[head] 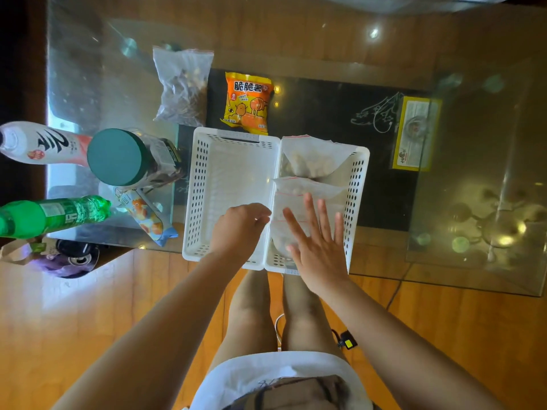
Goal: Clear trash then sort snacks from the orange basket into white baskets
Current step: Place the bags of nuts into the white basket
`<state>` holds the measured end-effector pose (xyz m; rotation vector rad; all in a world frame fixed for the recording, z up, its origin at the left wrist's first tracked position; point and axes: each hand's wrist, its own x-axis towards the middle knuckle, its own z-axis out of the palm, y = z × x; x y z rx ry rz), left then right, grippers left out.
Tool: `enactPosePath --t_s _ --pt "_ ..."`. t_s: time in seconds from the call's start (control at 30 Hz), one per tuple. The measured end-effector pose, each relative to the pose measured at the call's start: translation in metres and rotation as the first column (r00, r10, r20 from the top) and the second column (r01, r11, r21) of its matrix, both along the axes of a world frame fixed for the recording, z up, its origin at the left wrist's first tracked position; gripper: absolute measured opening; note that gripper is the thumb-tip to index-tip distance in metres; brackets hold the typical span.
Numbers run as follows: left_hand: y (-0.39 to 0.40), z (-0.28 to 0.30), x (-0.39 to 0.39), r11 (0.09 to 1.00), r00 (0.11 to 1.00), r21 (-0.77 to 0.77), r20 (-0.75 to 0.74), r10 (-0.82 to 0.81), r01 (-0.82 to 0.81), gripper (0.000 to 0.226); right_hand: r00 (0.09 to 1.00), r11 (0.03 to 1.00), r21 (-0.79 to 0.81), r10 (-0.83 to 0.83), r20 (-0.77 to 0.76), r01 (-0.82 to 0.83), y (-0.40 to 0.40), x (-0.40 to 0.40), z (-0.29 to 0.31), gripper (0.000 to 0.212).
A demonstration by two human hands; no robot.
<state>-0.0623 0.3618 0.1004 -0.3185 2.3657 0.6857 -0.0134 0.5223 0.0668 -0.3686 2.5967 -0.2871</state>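
Note:
Two white baskets stand side by side on the glass table. The left white basket (204, 184) has nothing in it. The right white basket (356, 184) holds clear zip bags (310, 161) of pale snacks. My right hand (318, 250) lies flat with fingers spread on the nearest clear bag (291, 202). My left hand (239, 229) is over the rim between the baskets, its fingertips pinching the edge of that same bag. An orange chip packet (248, 103) lies just beyond the baskets. No orange basket is in view.
A clear bag of dark dried pieces (182, 87) lies at the back. At the left are a green-lidded jar (127, 158), a white bottle (44, 143), a green bottle (53, 216) and a blue snack packet (148, 217). A yellow packet (416, 133) lies right.

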Motion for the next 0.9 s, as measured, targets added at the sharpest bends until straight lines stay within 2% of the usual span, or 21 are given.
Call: enactPosePath --t_s 0.13,0.27,0.4,0.53,0.63,0.73,0.83,0.9 --pt "-0.026 0.014 -0.001 0.991 0.982 0.011 -0.137 0.133 -0.132 0.025 0.996 0.992 0.107 0.064 0.061 -0.071 0.004 -0.025 -0.023 0.082" --pt "-0.058 0.033 -0.007 0.98 0.948 0.006 -0.252 0.192 -0.197 0.029 0.986 0.986 0.126 0.092 0.138 -0.11 0.006 -0.037 -0.027 0.081" --pt "-0.09 0.049 -0.024 0.948 0.885 0.07 -0.341 0.316 -0.311 0.033 0.975 0.981 0.151 0.09 0.202 -0.121 0.003 -0.042 -0.019 0.08" --pt "-0.124 0.051 -0.046 0.944 0.859 -0.005 -0.416 0.298 -0.33 0.044 0.98 0.988 0.119 0.08 0.181 -0.102 -0.006 -0.045 0.0 0.082" --pt "-0.152 0.044 -0.066 0.945 0.875 -0.054 -0.398 0.276 -0.323 0.057 0.991 0.999 -0.037 0.024 0.131 -0.02 -0.025 -0.061 0.023 0.072" --pt "-0.179 0.033 -0.087 0.946 0.925 -0.137 -0.289 0.246 -0.294 0.066 0.997 0.987 -0.158 0.004 0.083 0.01 -0.056 -0.092 0.035 0.056" --pt "-0.2 0.019 -0.104 0.968 0.969 -0.138 -0.167 0.184 -0.207 0.057 0.997 0.959 -0.275 -0.052 0.064 0.068 -0.1 -0.133 0.035 0.043" --pt "-0.209 0.009 -0.11 0.981 0.98 -0.143 -0.17 0.104 -0.129 0.044 0.994 0.94 -0.323 -0.099 0.052 0.11 -0.136 -0.167 0.029 0.039"
